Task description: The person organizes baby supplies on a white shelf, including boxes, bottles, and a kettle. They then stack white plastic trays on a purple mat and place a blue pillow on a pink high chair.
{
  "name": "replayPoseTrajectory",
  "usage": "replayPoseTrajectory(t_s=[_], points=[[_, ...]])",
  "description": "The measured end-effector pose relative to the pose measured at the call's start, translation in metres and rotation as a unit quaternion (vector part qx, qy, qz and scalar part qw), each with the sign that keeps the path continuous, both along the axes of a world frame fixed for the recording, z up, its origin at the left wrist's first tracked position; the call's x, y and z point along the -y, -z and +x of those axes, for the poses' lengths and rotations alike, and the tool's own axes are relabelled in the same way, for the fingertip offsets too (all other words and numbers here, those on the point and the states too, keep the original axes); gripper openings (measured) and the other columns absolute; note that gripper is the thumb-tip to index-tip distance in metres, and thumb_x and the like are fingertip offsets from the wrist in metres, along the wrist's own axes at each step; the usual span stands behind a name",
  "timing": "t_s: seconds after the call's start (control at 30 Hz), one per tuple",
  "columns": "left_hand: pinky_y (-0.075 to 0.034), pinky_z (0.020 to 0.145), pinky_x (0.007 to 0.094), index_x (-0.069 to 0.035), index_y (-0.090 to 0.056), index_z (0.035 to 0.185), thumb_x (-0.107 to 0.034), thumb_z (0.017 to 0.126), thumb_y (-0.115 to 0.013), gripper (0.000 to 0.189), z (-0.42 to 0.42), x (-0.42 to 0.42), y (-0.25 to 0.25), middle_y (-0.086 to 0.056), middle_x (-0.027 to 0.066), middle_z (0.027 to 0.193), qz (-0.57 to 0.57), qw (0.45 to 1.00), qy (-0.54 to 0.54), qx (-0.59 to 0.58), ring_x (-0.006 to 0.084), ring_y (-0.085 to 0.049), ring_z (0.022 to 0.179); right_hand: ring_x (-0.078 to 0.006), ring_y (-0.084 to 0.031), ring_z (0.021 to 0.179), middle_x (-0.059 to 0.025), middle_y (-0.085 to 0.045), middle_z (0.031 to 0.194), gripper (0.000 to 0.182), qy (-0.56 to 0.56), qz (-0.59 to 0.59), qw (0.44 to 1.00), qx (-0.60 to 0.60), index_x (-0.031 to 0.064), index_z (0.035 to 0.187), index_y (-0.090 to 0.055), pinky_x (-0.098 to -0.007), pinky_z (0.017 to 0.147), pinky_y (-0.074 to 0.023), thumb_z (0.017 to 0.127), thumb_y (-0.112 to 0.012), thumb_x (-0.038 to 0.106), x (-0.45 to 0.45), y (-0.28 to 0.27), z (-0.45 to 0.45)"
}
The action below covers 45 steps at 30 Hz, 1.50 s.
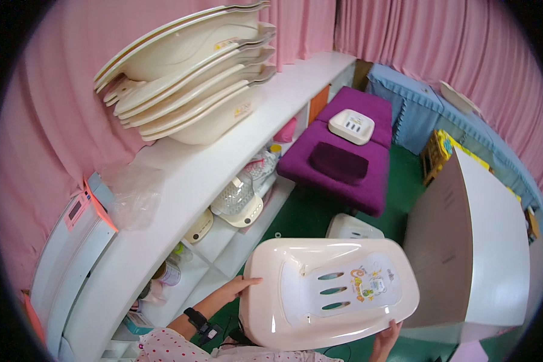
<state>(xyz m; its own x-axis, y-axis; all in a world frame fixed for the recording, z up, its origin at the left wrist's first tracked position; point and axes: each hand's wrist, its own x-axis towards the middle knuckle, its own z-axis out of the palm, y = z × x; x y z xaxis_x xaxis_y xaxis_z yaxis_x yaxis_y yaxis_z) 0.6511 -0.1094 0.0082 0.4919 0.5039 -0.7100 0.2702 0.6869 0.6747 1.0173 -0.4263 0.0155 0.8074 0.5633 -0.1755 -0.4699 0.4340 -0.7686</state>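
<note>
Held in front of my body is a glossy cream plastic tray (264, 312), shallow and rounded, with three oval slots and a printed picture on its recessed panel. My left hand (239, 287) grips its left rim, thumb on top and the other fingers hidden beneath. At the lower right edge, my right hand (388, 337) holds the rim, its thumb showing above. Just beyond the tray, a similar white slotted tray (350, 226) stands low by the floor, partly covered by the one I hold.
A stack of cream plastic tubs (199, 86) sits on a long white counter (185, 190) with open shelves. On a purple padded bench (294, 158) lie another slotted tray (352, 126) and a dark patch. A tall white cabinet (493, 253) rises at right, near blue-draped tables (384, 90).
</note>
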Motion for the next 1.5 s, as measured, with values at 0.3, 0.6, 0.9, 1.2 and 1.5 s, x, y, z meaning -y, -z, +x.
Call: replayPoseTrajectory(t_s=[0.3, 0.6, 0.9, 1.2, 1.5], points=[[-0.040, 0.092, 0.0351, 0.008, -0.021, 0.129, -0.034, 0.066, -0.076, 0.093, 0.020, -0.072, -0.050, -0.045, 0.0200, 0.120, 0.100, 0.991, -0.092, 0.017, 0.0271, -0.050, 0.107, -0.0264, -0.040, 0.118, -0.0118, -0.035, 0.132, 0.074, -0.072, -0.002, 0.997, -0.006, 0.0123, 0.139, -0.014, -0.0388, 0.096, -0.0366, 0.077, -0.053, -0.001, -0.134, -0.058, 0.015], [-0.048, 0.079, 0.0322, 0.004, -0.045, 0.117, -0.036, 0.077, -0.065, 0.060, 0.110, -0.133, -0.033, -0.057, 0.0135, 0.108, -0.019, 0.992, -0.128, -0.001, 0.0209, -0.058, 0.095, -0.0260, -0.046, 0.111, -0.0121, -0.040, 0.127, 0.079, -0.066, -0.067, 0.995, -0.016, 0.0154, 0.139, -0.012, -0.0402, 0.090, -0.0422, 0.074, -0.054, -0.003, -0.229, -0.046, 0.128], [-0.048, 0.082, 0.0365, -0.004, -0.050, 0.115, -0.032, 0.084, -0.055, 0.042, 0.179, -0.166, -0.030, -0.060, 0.0093, 0.105, -0.091, 0.970, -0.222, 0.024, 0.0209, -0.059, 0.094, -0.0261, -0.050, 0.106, -0.0112, -0.043, 0.124, 0.084, -0.127, -0.112, 0.985, -0.018, 0.0176, 0.140, -0.008, -0.0397, 0.083, -0.0466, 0.073, -0.057, 0.000, -0.314, -0.053, 0.208], [-0.038, 0.094, 0.0381, 0.001, -0.037, 0.125, -0.029, 0.085, -0.054, 0.053, 0.254, -0.280, -0.033, -0.048, 0.0120, 0.123, 0.030, 0.963, -0.232, 0.134, 0.0239, -0.047, 0.112, -0.0241, -0.040, 0.117, -0.0106, -0.036, 0.129, 0.080, -0.183, -0.043, 0.980, -0.063, 0.0116, 0.137, -0.013, -0.0373, 0.097, -0.0357, 0.073, -0.060, 0.003, -0.460, -0.054, 0.222], [-0.040, 0.088, 0.0352, 0.007, -0.041, 0.120, -0.021, 0.075, -0.070, 0.060, 0.343, -0.416, -0.033, -0.050, 0.0125, 0.116, -0.011, 0.942, -0.317, 0.111, 0.0227, -0.049, 0.106, -0.0242, -0.044, 0.111, -0.0110, -0.039, 0.125, 0.093, -0.163, -0.124, 0.975, 0.084, 0.0112, 0.138, -0.011, -0.0353, 0.092, -0.0389, 0.063, -0.064, -0.004, -0.606, -0.063, 0.262]])
